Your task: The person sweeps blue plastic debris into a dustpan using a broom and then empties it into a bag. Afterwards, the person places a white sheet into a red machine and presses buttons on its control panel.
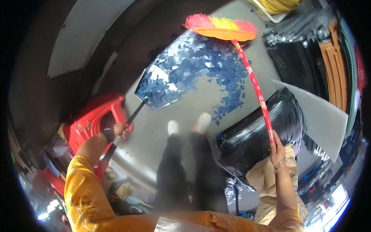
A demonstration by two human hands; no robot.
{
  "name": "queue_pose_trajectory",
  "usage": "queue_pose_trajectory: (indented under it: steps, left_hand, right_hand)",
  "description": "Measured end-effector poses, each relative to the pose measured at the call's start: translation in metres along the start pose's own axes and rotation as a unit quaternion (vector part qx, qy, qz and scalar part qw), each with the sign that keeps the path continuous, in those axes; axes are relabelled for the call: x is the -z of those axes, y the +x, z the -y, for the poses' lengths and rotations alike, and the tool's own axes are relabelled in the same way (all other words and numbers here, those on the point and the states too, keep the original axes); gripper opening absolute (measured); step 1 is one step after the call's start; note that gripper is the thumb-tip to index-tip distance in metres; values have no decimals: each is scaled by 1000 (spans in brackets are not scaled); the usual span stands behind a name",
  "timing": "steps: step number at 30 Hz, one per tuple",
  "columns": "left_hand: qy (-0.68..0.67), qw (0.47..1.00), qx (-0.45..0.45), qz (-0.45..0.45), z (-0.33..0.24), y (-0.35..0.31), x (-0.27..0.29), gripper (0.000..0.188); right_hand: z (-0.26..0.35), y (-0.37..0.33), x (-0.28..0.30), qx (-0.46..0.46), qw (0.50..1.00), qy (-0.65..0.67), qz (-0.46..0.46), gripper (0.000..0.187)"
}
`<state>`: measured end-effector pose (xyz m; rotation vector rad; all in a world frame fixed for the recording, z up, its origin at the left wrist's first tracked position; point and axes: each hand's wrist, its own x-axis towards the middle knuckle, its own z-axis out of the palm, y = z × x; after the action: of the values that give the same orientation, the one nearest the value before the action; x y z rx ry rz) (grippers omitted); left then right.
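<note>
My left hand [121,130] is closed around the dark handle of a long-handled dustpan [138,110]. The pan lies on the floor ahead, heaped with small dark blue and whitish scraps [166,79] that hide most of it. My right hand [277,150] grips the red patterned stick of a broom [252,75]. The broom's orange head, with pink and yellow bristles, is at the far side of the scraps. More scraps [232,79] spread over the floor to the right of the pan, in a curved trail.
A red plastic stool [96,116] stands by my left forearm. Black curved sheets [266,127] are stacked at right, near brown paper [266,174] and a pale panel [320,116]. Orange-brown strips [333,65] stand farther right. My white-shod feet [203,121] are on the grey floor.
</note>
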<state>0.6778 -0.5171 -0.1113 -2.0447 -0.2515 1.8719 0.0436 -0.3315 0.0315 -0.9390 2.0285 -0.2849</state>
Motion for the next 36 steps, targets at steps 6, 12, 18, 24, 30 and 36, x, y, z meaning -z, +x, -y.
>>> queue_pose_trajectory:
  steps: [6, 12, 18, 24, 30, 36]
  left_hand:
    - [-80, 988, 84, 101, -53, -9, -99, 21]
    - [-128, 976, 33, 170, -66, -16, -158, 26]
    - [-155, 966, 1, 207, -56, -1, -146, 31]
    - [-188, 957, -82, 206, -28, 61, -120, 29]
    - [177, 951, -240, 78, 109, 119, 4, 41]
    - [-43, 962, -153, 224, 100, 89, 8, 20]
  right_hand:
    - [17, 60, -21, -48, 997, -55, -37, 48]
    - [77, 113, -117, -171, 962, -190, 97, 69]
    - [94, -19, -187, -146, 949, -156, 233, 76]
    - [138, -115, -138, -197, 935, -143, 260, 68]
    - [165, -189, -100, -123, 977, -15, 173, 70]
    - [170, -110, -130, -15, 996, -50, 69, 59]
